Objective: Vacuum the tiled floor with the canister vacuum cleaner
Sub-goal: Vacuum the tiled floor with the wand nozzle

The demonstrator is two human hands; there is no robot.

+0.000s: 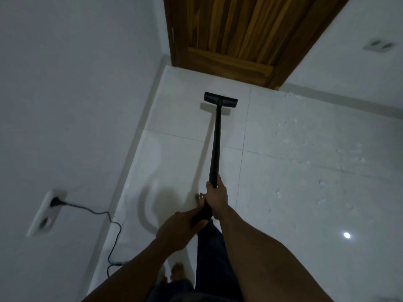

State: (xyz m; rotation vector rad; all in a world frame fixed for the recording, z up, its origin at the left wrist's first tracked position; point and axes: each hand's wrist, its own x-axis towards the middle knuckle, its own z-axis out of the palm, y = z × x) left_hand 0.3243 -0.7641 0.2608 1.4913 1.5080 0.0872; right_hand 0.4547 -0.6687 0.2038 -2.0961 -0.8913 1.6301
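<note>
A black vacuum wand (pixel 216 140) runs from my hands out to a flat black floor nozzle (pixel 220 99), which rests on the white tiled floor (pixel 294 192) near the wooden door. My right hand (pixel 217 198) grips the wand higher up along the tube. My left hand (pixel 177 231) holds the black handle end just below it. White crumbs (pixel 321 183) are scattered over the tiles to the right of the wand. The canister itself is out of view.
A wooden door (pixel 235 35) closes the far end. A white wall (pixel 65 94) runs along the left, with a socket and a black plug (pixel 55 201); its cord (pixel 113 236) trails down to the floor. My bare feet and dark trousers show below.
</note>
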